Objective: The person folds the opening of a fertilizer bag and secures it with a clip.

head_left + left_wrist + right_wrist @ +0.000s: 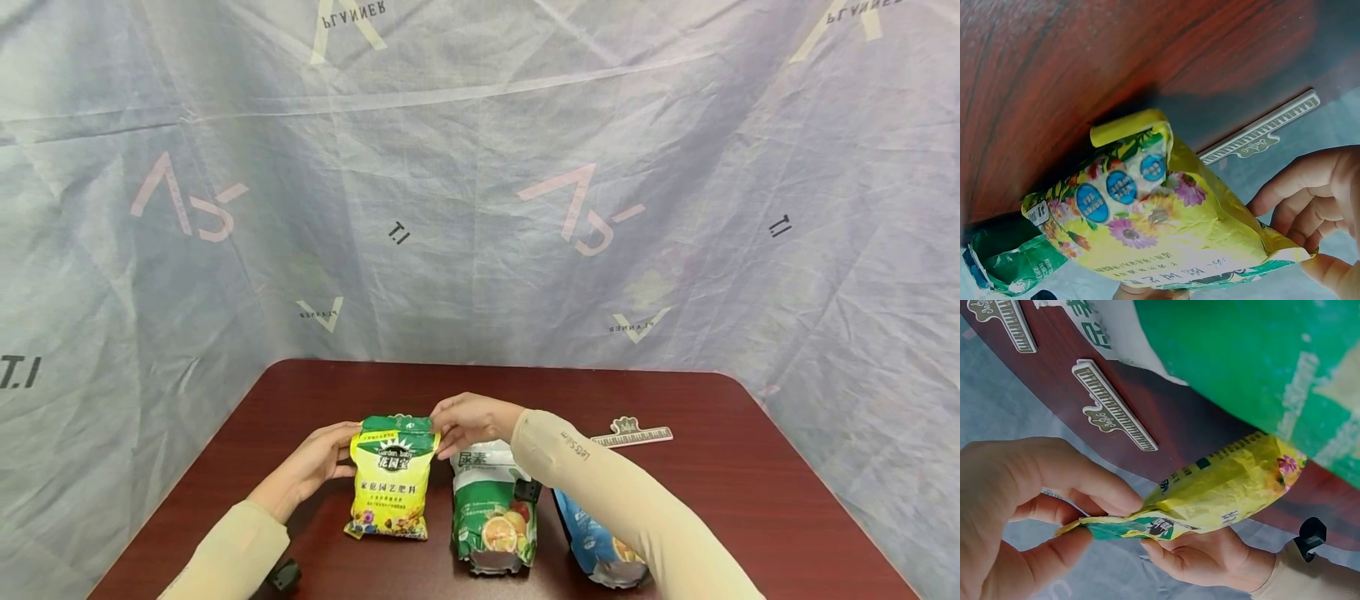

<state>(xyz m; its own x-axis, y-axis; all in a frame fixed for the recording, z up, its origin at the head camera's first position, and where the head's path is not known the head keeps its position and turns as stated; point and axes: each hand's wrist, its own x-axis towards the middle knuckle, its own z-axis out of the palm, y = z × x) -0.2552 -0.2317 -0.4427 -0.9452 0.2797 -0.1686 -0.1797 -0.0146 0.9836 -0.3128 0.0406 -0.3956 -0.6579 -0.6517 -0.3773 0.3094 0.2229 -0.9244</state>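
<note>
Yellow bag point(392, 487) held upright at the table's point(772, 500) left side, left of the green bag point(476, 512) and apart from it. Left hand point(318, 458) grips its upper left edge; right hand point(471, 421) pinches the upper right corner. Gripping both sides probably keeps the top level and taut. One clip point(1116, 406) lies behind the bag, presumably within reach. Base contact with the table: cannot tell.

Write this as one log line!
left hand: grips yellow bag | right hand: pinches its top corner | green bag: right of yellow bag
</note>
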